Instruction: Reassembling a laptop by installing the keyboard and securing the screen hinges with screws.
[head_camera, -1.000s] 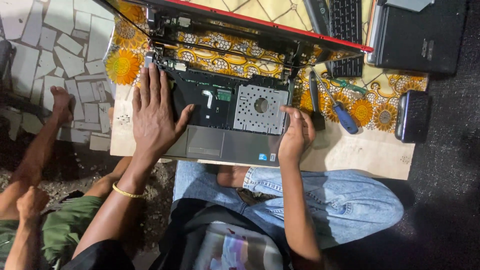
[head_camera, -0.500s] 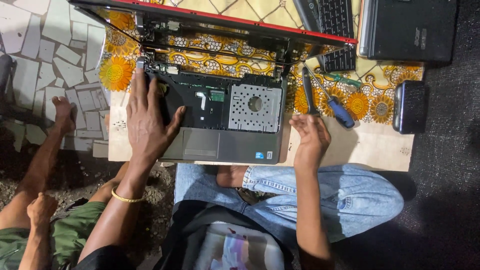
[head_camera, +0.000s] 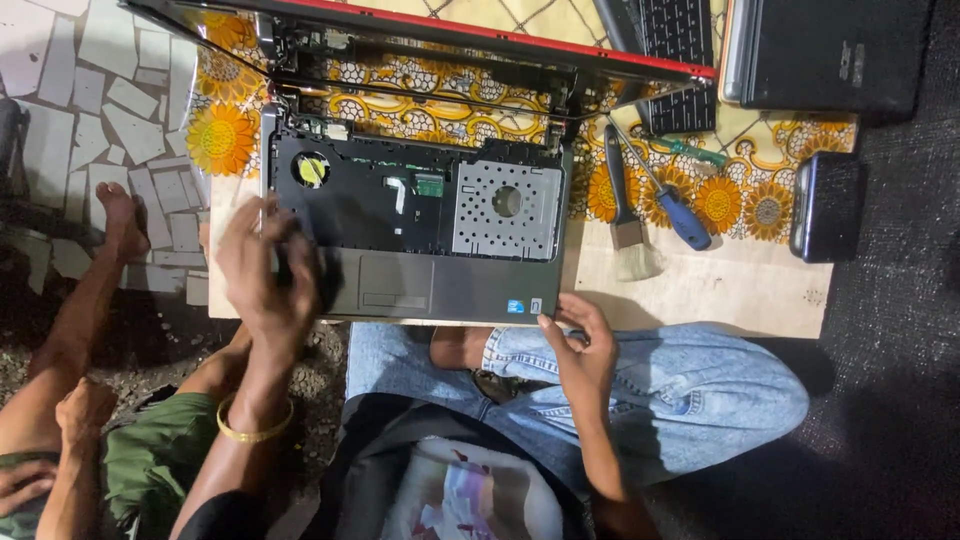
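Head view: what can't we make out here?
- Left hand: motion-blurred, so its grip on the laptop base is unclear.
- Base's near-left corner: hidden under that hand.
- Red lid: cut off by the top edge.
- Keyboard and black laptop: cut off at the top.
- Right hand: fingertips at the base's near-right corner; whether they grip or just touch can't be told.
- Board parts: too small.
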